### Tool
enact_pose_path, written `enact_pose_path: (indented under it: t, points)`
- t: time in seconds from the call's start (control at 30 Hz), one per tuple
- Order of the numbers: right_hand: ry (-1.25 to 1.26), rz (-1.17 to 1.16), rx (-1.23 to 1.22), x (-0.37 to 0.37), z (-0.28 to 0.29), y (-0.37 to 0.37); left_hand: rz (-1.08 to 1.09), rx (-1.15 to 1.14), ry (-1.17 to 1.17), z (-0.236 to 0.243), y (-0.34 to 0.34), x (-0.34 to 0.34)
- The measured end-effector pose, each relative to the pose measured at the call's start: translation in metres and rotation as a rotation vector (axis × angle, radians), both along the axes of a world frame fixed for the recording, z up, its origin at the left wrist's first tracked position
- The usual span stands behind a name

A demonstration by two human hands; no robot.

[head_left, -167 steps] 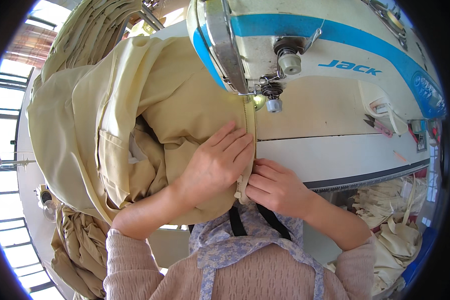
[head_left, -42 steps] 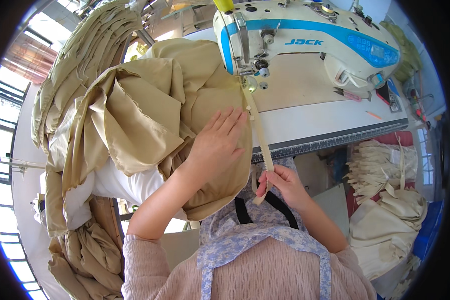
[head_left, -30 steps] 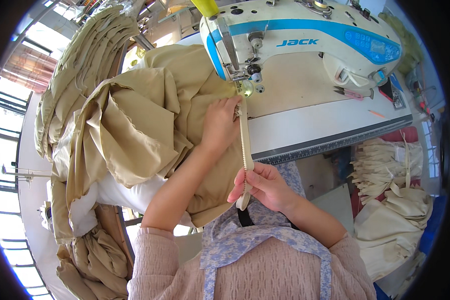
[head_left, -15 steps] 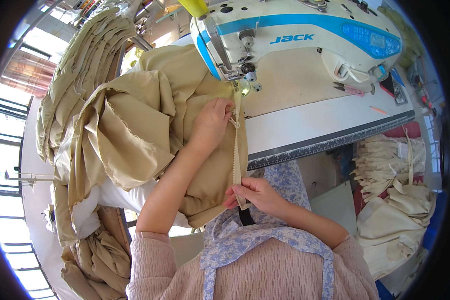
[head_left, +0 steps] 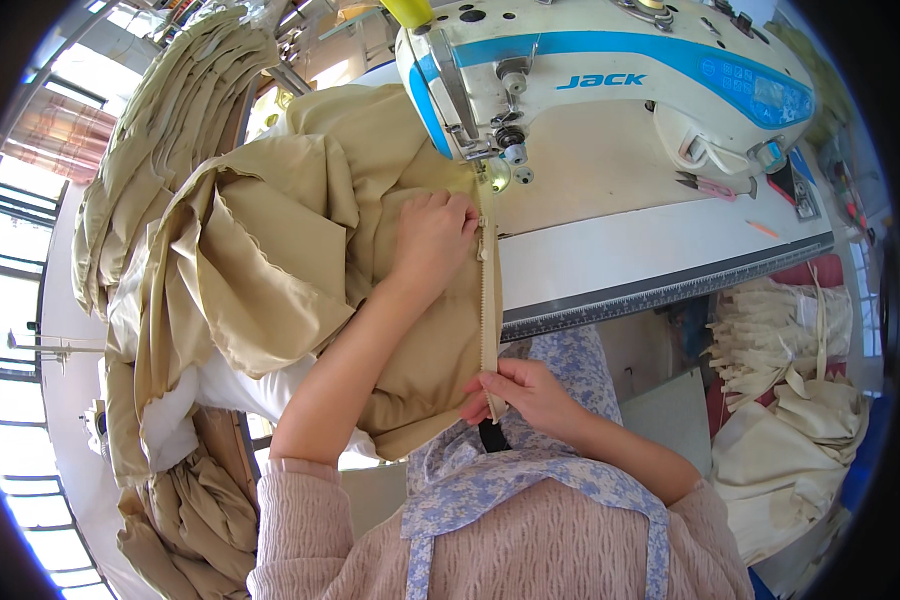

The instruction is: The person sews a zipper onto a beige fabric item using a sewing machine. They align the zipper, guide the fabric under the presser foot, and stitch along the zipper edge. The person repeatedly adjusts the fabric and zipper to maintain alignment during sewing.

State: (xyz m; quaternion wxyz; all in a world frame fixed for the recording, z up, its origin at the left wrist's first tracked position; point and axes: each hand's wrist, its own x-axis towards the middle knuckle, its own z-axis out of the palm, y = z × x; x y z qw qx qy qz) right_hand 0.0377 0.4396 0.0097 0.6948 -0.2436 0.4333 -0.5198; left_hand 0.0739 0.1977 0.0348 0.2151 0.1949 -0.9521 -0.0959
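While the right hand [head_left: 525,393] pinches its lower end between thumb and bent fingers, a cream zipper [head_left: 489,320] runs almost straight up toward the needle area of the sewing machine [head_left: 590,60]. Its woven tape is flat and narrow, with a beaded row of teeth along it, and it lies along the right edge of smooth khaki cloth [head_left: 425,360]. The left hand [head_left: 435,240] rests on that cloth, fingers curled inward, their tips at the upper part of the zipper near its small slider; whether they grip the tape or only press, I cannot tell.

Left of the forearm the khaki cloth rises in soft, rounded folds with a rippled raw edge, and glossy white material [head_left: 245,385] bulges out below. The machine has a hard, rounded cream shell crossed by a curving blue band. Pink-handled snips [head_left: 715,187] lie on the pale tabletop [head_left: 620,240], whose front edge carries a dark ruler strip [head_left: 670,285]. Farther left, layered khaki pieces [head_left: 170,140] hang in close pleats.
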Motion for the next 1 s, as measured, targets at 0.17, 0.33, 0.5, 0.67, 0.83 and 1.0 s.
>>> enact_pose_path:
  t: [0.17,0.33,0.5,0.67,0.83,1.0]
  points:
    - [0.025,-0.023,0.01,-0.005,0.006,0.004,0.047,-0.018,-0.003,0.002,0.0,-0.007]
    - [0.038,0.007,-0.013,-0.008,0.012,0.006,0.107,-0.135,0.009,-0.006,-0.002,-0.01]
    - [0.042,0.029,-0.021,-0.007,0.011,0.007,0.228,-0.27,-0.014,-0.014,-0.018,-0.034]
    - [0.011,0.009,-0.003,-0.006,0.008,0.007,0.189,-0.306,0.04,-0.026,-0.034,-0.042]
    - [-0.022,-0.014,-0.007,-0.006,0.011,0.01,0.182,-0.095,-0.002,-0.018,-0.032,-0.041]
    - [0.001,-0.014,0.001,-0.006,0.014,0.009,0.272,-0.113,0.006,-0.028,-0.043,-0.053]
